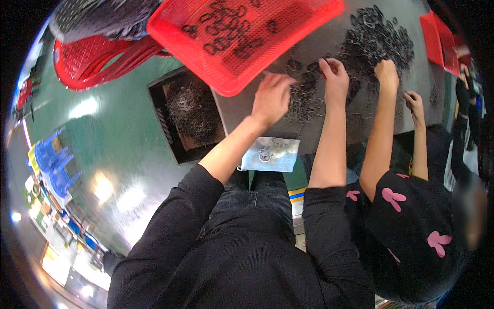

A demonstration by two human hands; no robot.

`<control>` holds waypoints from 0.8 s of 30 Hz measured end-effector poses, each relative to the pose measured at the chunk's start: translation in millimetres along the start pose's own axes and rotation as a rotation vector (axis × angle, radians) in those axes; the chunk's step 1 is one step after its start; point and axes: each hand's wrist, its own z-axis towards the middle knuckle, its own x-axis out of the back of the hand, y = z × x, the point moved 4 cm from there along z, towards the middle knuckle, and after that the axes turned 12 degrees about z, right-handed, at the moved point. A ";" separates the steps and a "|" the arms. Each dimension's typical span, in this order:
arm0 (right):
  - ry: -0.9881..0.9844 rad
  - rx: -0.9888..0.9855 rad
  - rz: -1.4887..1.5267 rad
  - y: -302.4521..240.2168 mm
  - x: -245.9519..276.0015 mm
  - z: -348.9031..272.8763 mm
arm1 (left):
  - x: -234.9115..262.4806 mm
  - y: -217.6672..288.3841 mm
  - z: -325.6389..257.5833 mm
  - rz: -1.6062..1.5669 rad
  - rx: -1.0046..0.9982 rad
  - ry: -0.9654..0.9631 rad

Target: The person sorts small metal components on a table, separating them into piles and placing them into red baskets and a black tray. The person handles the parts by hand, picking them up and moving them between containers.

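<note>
Small dark metal rings (309, 100) lie in a loose heap on the grey tabletop (329, 31), near its front edge and just in front of the person. The left hand (271, 98) rests at the heap's left side with fingers curled; motion blur prevents telling whether it holds a piece. The right hand (334, 77) sits on the heap's far side, fingers bent down into the rings; a grasp cannot be confirmed. A larger pile of rings (378, 38) lies toward the tabletop's far right. A red mesh tray (242, 36) overhangs the left edge and carries a few dark rings. Below the left edge, a black bin (188, 116) holds tangled metal scrap. A neighbouring person's hands (387, 74) work at the larger pile. A clear bag (270, 154) hangs at the front edge.
</note>
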 end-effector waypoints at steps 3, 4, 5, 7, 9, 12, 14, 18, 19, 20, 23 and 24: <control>-0.050 -0.189 0.694 -4.8 31.6 -27.1 | -18.2 -0.4 37.9 0.062 0.024 0.037; -0.024 -0.234 0.713 -3.6 42.3 -30.2 | -26.2 5.0 48.1 0.112 -0.010 0.040; -0.007 -0.286 0.738 -0.3 46.7 -29.7 | -32.5 10.1 58.1 0.173 -0.040 0.048; 0.048 -0.154 0.305 -0.3 48.6 -9.4 | -47.0 19.6 73.6 0.298 -0.045 -0.022; 0.095 0.023 -0.205 4.8 44.7 20.2 | -63.0 21.8 78.4 0.437 0.022 -0.190; 0.166 0.246 -0.939 -21.1 20.4 34.5 | -79.9 14.5 78.1 0.458 0.101 -0.233; 0.165 0.204 -1.211 -32.4 5.2 30.4 | -89.0 8.8 73.6 0.430 0.122 -0.274; 0.098 0.086 -1.267 -32.0 8.6 35.1 | -65.7 13.7 56.1 0.055 0.176 -0.285; 0.054 0.063 -1.214 -29.4 14.9 37.2 | -56.4 16.4 51.0 -0.109 0.170 -0.264; 0.022 0.072 -1.140 -21.4 24.3 42.0 | -46.8 19.1 47.9 -0.226 0.212 -0.274; -0.053 0.003 -0.794 3.5 39.2 44.2 | -38.1 14.2 34.2 -1.024 0.650 -0.543; -0.056 0.003 -0.681 3.0 38.8 38.6 | -34.0 12.8 28.2 -1.076 0.711 -0.566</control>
